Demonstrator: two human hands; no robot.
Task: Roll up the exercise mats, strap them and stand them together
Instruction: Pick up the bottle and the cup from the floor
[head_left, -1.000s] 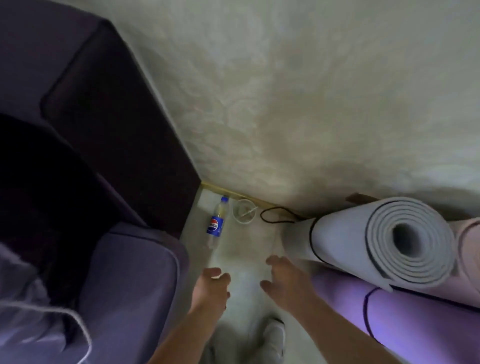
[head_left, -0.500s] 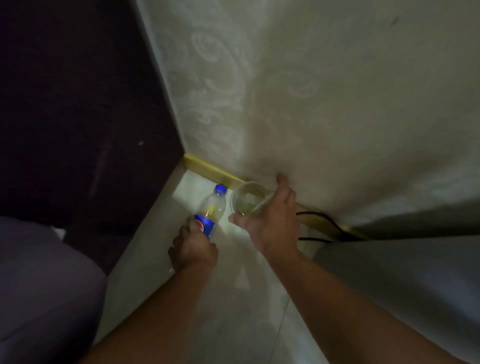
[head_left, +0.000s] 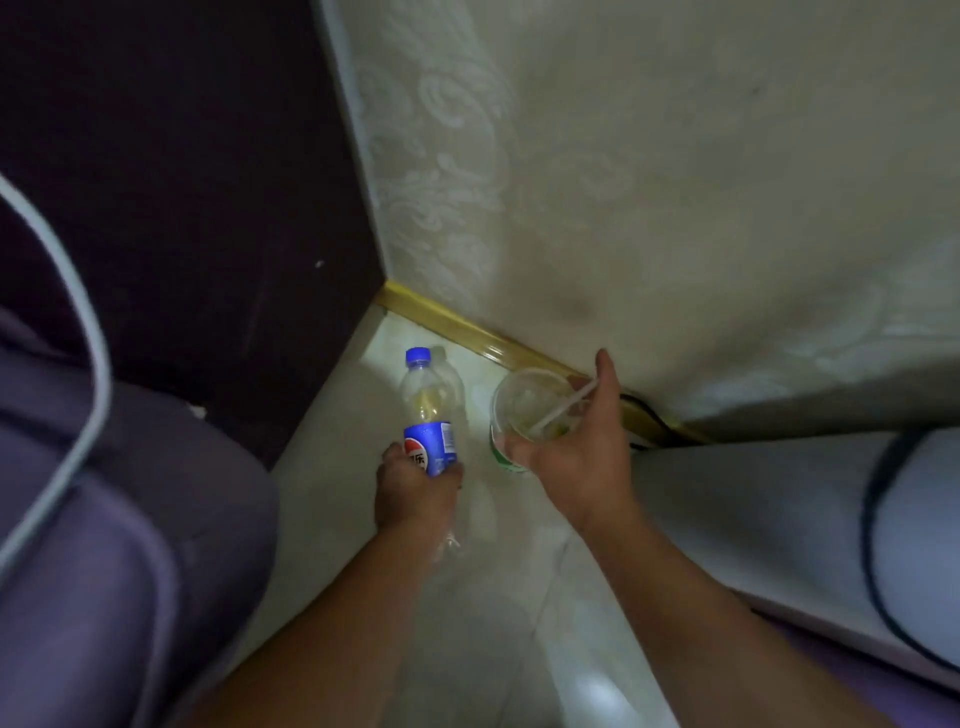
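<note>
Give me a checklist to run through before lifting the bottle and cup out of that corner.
1. Left hand wrapped around bottle: ok.
2. Bottle's blue cap on: ok.
3. Right hand gripping clear cup: ok.
4. Cup free of liquid: cannot tell; pale residue and a straw inside.
5. Rolled mat strapped: ok, dark band around it.

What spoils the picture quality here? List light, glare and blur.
Head view: dim overall; glare on the floor tiles; dark panel nearly black; rolled mat smeared by motion blur; wide-angle bending at the edges; bottle and cup fairly clear.
</note>
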